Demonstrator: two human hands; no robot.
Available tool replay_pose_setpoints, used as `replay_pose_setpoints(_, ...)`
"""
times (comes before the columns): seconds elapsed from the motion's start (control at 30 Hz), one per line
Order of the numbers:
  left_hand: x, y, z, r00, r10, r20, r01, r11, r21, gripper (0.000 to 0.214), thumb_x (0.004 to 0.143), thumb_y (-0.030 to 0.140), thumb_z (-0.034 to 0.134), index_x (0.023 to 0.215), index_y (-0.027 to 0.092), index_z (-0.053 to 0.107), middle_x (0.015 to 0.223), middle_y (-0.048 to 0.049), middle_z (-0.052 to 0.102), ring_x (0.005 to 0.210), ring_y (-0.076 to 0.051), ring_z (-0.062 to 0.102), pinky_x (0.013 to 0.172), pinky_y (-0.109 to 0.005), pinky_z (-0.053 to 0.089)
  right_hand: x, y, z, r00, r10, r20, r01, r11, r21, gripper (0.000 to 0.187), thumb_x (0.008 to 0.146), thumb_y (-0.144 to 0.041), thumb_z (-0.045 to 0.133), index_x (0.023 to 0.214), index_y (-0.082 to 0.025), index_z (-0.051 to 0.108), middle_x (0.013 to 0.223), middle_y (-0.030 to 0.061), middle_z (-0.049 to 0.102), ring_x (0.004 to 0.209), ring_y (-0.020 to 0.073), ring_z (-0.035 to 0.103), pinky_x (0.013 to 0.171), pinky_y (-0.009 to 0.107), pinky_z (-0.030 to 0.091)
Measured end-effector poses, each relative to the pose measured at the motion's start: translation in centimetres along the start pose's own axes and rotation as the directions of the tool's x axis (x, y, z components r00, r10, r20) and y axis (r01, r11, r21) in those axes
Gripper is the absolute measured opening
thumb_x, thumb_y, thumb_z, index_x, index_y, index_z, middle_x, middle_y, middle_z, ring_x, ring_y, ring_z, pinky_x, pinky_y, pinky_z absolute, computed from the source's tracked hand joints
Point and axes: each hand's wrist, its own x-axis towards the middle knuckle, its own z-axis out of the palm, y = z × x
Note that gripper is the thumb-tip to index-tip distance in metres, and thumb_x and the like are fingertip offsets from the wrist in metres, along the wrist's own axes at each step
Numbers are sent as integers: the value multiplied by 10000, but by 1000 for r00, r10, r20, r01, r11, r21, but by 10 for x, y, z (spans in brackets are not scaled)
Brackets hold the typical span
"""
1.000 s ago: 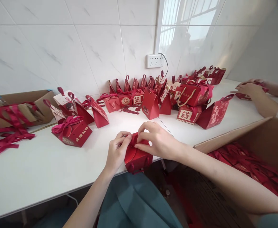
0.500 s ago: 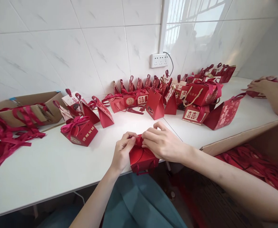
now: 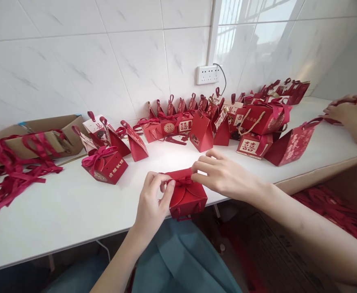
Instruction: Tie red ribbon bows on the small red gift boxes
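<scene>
A red gift box (image 3: pixel 188 199) with curved top flaps and cord handles sits at the table's front edge before me. Across its top lies a red ribbon (image 3: pixel 182 181) tied in a bow. My left hand (image 3: pixel 154 195) pinches the ribbon at the left side of the bow between thumb and fingers. On the other side, my right hand (image 3: pixel 219 173) has its fingertips closed at the bow's right loop. To the left stands a finished-looking red box with a pink bow (image 3: pixel 104 165).
Several red and white boxes (image 3: pixel 201 132) line the wall side of the white table (image 3: pixel 74 219). A cardboard box (image 3: pixel 71 134) draped with ribbons is at left. Another carton (image 3: pixel 327 167) of ribbons is at right. A co-worker's hand (image 3: pixel 343 112) holds something red.
My hands have drawn apart, the left going left and the right going right. The bow between them is now spread out and visible on the box.
</scene>
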Motion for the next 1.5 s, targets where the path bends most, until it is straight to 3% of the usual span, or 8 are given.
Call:
replay_pose_setpoints(0.17, -12, -4, 3, 997, -66, 49, 69, 996, -59, 115, 892, 261, 422, 809, 211, 484, 732, 9, 531, 654, -120, 487, 626, -241, 406, -5, 6, -6, 998, 10, 58, -10, 1000, -8, 317, 911, -34, 370, 701, -153, 576, 740, 56, 578, 684, 155, 458, 701, 320, 301)
replay_pose_setpoints(0.33, -19, -7, 8, 993, -91, 76, 102, 983, -151, 100, 881, 264, 437, 818, 203, 486, 996, -58, 608, 886, -164, 560, 708, -271, 427, -8, 8, -10, 984, 137, 110, -153, 976, 156, 240, 923, -152, 438, 749, -158, 604, 764, 67, 603, 674, 158, 508, 656, 302, 311)
replay_pose_setpoints(0.47, -21, -5, 9, 982, -146, 118, 166, 968, -188, 126, 872, 278, 451, 772, 202, 467, 1086, -77, 610, 924, -183, 574, 717, -287, 435, -6, 3, -10, 826, 434, 359, -541, 790, 290, 422, 925, -402, 422, 581, -177, 514, 533, 32, 516, 475, 136, 426, 512, 294, 243)
replay_pose_setpoints(0.53, -20, -4, 9, 974, -180, 135, 205, 958, -201, 142, 869, 290, 455, 759, 201, 467, 1124, -84, 603, 928, -192, 575, 716, -294, 439, -5, 0, -8, 733, 441, 518, -656, 659, 367, 510, 924, -471, 372, 507, -186, 443, 475, 18, 467, 435, 122, 384, 483, 294, 224)
replay_pose_setpoints(0.63, -19, -4, 7, 962, -220, 162, 254, 938, -235, 154, 864, 306, 463, 750, 202, 468, 1172, -82, 585, 969, -204, 564, 738, -301, 444, -3, -1, -1, 668, 352, 656, -736, 446, 510, 524, 860, -566, 428, 500, -186, 414, 471, -18, 417, 431, 98, 337, 451, 274, 225)
replay_pose_setpoints(0.83, -15, -9, 7, 946, -258, 196, 313, 886, -343, 182, 860, 312, 464, 715, 203, 469, 1196, -63, 559, 1053, -218, 528, 774, -305, 440, -2, 9, 17, 695, 206, 688, -719, 200, 666, 388, 801, -489, 528, 581, -176, 461, 533, -51, 380, 495, 85, 315, 461, 237, 239)
replay_pose_setpoints(1.03, -10, -16, 8, 951, -225, 211, 294, 867, -403, 188, 842, 275, 433, 668, 203, 449, 1152, -77, 564, 1099, -234, 500, 850, -342, 421, -10, 25, 32, 771, 27, 636, -636, -19, 772, 406, 755, -525, 591, 618, -164, 465, 601, -52, 338, 568, 86, 287, 525, 233, 238)
replay_pose_setpoints(1.5, -13, -23, 9, 967, -167, 190, 225, 911, -346, 197, 839, 235, 410, 644, 208, 398, 1117, -83, 574, 1087, -242, 503, 824, -346, 411, -21, 41, 50, 763, -67, 643, -645, -1, 764, 432, 732, -513, 621, 578, -171, 406, 561, -77, 280, 541, 74, 237, 507, 229, 191)
